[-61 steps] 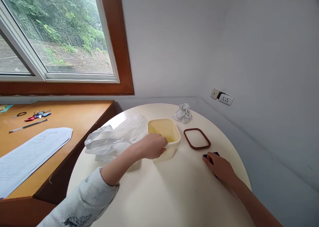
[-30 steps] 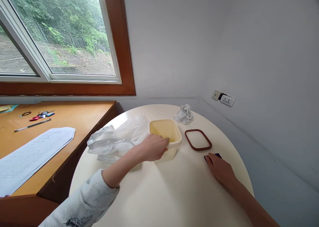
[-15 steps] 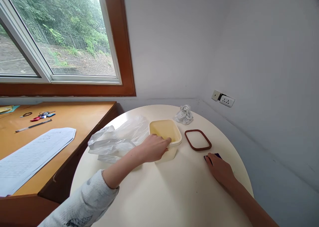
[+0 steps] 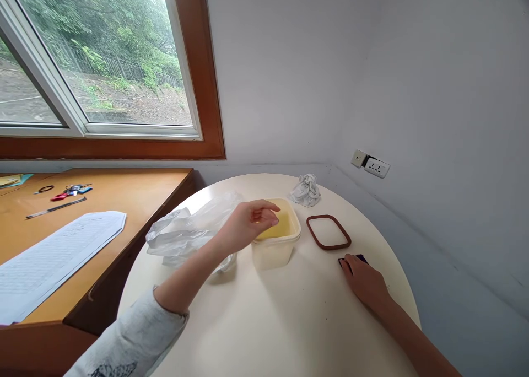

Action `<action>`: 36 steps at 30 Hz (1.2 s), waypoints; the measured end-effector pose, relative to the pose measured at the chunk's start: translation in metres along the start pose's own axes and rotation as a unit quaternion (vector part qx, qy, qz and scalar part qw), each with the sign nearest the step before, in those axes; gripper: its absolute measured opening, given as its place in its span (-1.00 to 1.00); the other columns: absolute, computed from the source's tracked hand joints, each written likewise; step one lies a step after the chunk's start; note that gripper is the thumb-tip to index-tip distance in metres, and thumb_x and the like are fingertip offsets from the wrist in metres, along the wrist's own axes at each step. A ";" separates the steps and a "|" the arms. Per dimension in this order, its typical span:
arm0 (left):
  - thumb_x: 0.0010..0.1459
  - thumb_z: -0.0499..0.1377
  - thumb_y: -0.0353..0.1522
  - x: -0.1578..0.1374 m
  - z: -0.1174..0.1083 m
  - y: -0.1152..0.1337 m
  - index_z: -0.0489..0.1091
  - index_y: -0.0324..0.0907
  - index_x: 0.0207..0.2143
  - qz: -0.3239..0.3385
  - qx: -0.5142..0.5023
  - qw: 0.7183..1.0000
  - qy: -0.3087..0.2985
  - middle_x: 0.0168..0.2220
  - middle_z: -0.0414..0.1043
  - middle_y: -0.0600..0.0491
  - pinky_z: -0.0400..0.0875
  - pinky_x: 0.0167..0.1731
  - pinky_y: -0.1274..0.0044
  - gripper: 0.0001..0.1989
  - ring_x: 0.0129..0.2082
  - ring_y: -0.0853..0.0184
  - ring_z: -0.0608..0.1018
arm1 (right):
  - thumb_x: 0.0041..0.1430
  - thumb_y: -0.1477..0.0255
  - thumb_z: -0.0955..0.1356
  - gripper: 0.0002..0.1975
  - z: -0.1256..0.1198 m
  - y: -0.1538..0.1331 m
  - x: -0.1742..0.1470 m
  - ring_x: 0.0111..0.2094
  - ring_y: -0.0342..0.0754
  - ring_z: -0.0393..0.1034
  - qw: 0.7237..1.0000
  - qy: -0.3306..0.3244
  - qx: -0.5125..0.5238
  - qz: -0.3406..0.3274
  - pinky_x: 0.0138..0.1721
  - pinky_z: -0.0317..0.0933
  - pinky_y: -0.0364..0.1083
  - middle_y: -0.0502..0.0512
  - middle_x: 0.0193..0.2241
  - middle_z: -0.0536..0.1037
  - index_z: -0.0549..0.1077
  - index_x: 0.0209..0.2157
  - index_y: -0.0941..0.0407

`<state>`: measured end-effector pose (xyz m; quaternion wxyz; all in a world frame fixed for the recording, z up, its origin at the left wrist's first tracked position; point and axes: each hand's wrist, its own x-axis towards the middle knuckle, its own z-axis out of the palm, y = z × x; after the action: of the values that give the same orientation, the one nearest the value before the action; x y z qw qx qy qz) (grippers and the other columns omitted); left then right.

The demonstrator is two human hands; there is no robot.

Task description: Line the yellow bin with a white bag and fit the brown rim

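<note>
My left hand hovers over the near left rim of a cream-yellow square plastic container, thumb and fingers apart with nothing visible between them. The container stands upright without a lid, its inside yellowish. On the right side of the table, my right hand rests with bent fingers on a small dark blue flat thing; the hand hides most of it, so its kind is unclear. Just beyond that hand lies a reddish-brown rounded-square ring, like a seal.
A crumpled clear plastic bag spreads left of the container on the round white table. A knotted white bag sits at the back. To the left, a wooden desk bears papers, a pen and keys.
My left hand has lifted off the container's near rim and moved up and left, its fingers parting. My right hand stays on the dark blue thing.
</note>
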<state>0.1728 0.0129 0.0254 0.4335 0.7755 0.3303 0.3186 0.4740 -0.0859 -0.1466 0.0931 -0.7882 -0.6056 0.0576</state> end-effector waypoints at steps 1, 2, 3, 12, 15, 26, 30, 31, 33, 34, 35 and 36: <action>0.02 0.18 -0.28 0.000 -0.002 0.000 0.37 -0.23 -0.27 -0.009 -0.050 0.999 0.010 -0.41 0.48 0.01 0.41 -0.24 0.45 -0.76 -0.32 0.31 0.53 | 0.24 0.29 0.04 -0.71 0.000 0.000 0.000 -0.45 -0.09 0.33 1.000 -0.002 -0.002 0.001 -0.56 -0.02 -0.16 0.07 -0.39 0.45 0.24 -0.41 0.10; -0.01 0.21 -0.29 0.001 -0.004 0.001 0.38 -0.23 -0.30 -0.015 -0.086 0.996 0.018 -0.46 0.48 0.03 0.42 -0.26 0.45 -0.77 -0.36 0.32 0.53 | 0.24 0.29 0.04 -0.71 0.000 0.000 0.000 -0.45 -0.09 0.33 1.000 -0.004 -0.002 0.003 -0.55 -0.01 -0.16 0.07 -0.38 0.45 0.23 -0.41 0.10; -0.04 0.23 -0.31 0.000 -0.005 0.001 0.38 -0.24 -0.33 -0.017 -0.111 0.993 0.023 -0.49 0.48 0.04 0.42 -0.26 0.45 -0.78 -0.39 0.32 0.53 | 0.24 0.29 0.03 -0.71 0.000 0.000 0.000 -0.45 -0.09 0.33 1.000 -0.006 -0.002 0.004 -0.55 0.00 -0.16 0.08 -0.38 0.45 0.23 -0.41 0.10; -0.07 0.28 -0.31 -0.001 -0.005 -0.002 0.41 -0.25 -0.44 -0.062 -0.269 0.959 0.057 -0.49 0.50 0.05 0.42 -0.23 0.45 -0.82 -0.43 0.37 0.54 | 0.24 0.29 0.03 -0.71 -0.001 -0.001 -0.001 -0.44 -0.08 0.34 1.000 -0.003 0.007 0.005 -0.54 0.03 -0.16 0.08 -0.38 0.45 0.23 -0.40 0.10; -0.05 0.28 -0.33 -0.001 -0.005 -0.005 0.44 -0.28 -0.42 -0.068 -0.320 0.944 0.049 -0.47 0.52 0.04 0.44 -0.18 0.43 -0.83 -0.41 0.37 0.55 | 0.24 0.28 0.02 -0.70 0.000 -0.001 -0.001 -0.45 -0.09 0.33 1.000 -0.004 0.008 -0.001 -0.55 0.03 -0.16 0.08 -0.38 0.44 0.22 -0.39 0.10; 0.01 0.25 -0.36 -0.003 -0.004 -0.008 0.42 -0.30 -0.24 -0.078 -0.368 0.926 0.036 -0.35 0.55 -0.05 0.39 -0.04 0.40 -0.75 -0.24 0.30 0.56 | 0.24 0.28 0.02 -0.71 0.001 0.000 -0.001 -0.43 -0.08 0.34 1.000 0.004 0.001 -0.002 -0.54 0.03 -0.16 0.07 -0.38 0.45 0.22 -0.39 0.09; -0.03 0.27 -0.37 -0.003 -0.003 -0.009 0.39 -0.26 -0.28 -0.064 -0.350 0.934 0.044 -0.47 0.53 0.03 0.39 -0.06 0.40 -0.77 -0.31 0.35 0.56 | 0.24 0.30 0.03 -0.73 0.001 -0.001 -0.001 -0.41 -0.07 0.35 1.000 0.007 -0.007 0.000 -0.54 0.02 -0.16 0.07 -0.38 0.45 0.21 -0.38 0.09; -0.04 0.28 -0.37 -0.003 -0.003 -0.010 0.38 -0.25 -0.30 -0.060 -0.345 0.935 0.048 -0.51 0.51 0.07 0.39 -0.08 0.40 -0.77 -0.33 0.36 0.56 | 0.24 0.30 0.03 -0.73 0.001 -0.001 -0.001 -0.41 -0.07 0.35 1.000 0.009 -0.007 0.000 -0.54 0.02 -0.16 0.07 -0.38 0.45 0.22 -0.38 0.09; -0.06 0.28 -0.37 -0.003 -0.002 -0.010 0.37 -0.23 -0.33 -0.053 -0.334 0.939 0.057 -0.61 0.42 0.16 0.40 -0.11 0.42 -0.78 -0.38 0.38 0.55 | 0.24 0.29 0.02 -0.72 0.001 0.000 -0.001 -0.42 -0.07 0.35 1.000 0.011 -0.006 -0.001 -0.54 0.02 -0.16 0.07 -0.39 0.45 0.22 -0.38 0.10; -0.07 0.29 -0.36 -0.003 -0.003 -0.009 0.36 -0.22 -0.34 -0.049 -0.327 0.942 0.064 -0.64 0.37 0.19 0.40 -0.13 0.44 -0.79 -0.39 0.39 0.54 | 0.24 0.29 0.03 -0.72 0.001 0.000 -0.001 -0.43 -0.08 0.34 1.000 0.011 -0.005 -0.003 -0.55 0.02 -0.16 0.07 -0.39 0.45 0.22 -0.38 0.10; -0.06 0.28 -0.35 -0.003 -0.003 -0.009 0.36 -0.22 -0.36 -0.045 -0.316 0.945 0.070 -0.64 0.34 0.20 0.40 -0.15 0.45 -0.80 -0.40 0.40 0.53 | 0.24 0.29 0.03 -0.72 0.001 0.000 -0.001 -0.44 -0.09 0.34 1.000 0.009 -0.003 -0.005 -0.55 0.02 -0.16 0.06 -0.40 0.45 0.22 -0.38 0.10; -0.05 0.26 -0.33 -0.003 -0.002 -0.007 0.35 -0.21 -0.39 -0.042 -0.299 0.950 0.077 -0.63 0.34 0.19 0.40 -0.16 0.46 -0.81 -0.41 0.41 0.52 | 0.24 0.28 0.03 -0.71 0.002 0.001 -0.001 -0.45 -0.09 0.34 1.000 0.007 -0.001 -0.005 -0.55 0.02 -0.17 0.06 -0.40 0.45 0.22 -0.39 0.10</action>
<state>0.1672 0.0145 0.0192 0.6315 0.5690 0.2845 0.4432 0.4742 -0.0871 -0.1484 0.0972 -0.7856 -0.6090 0.0507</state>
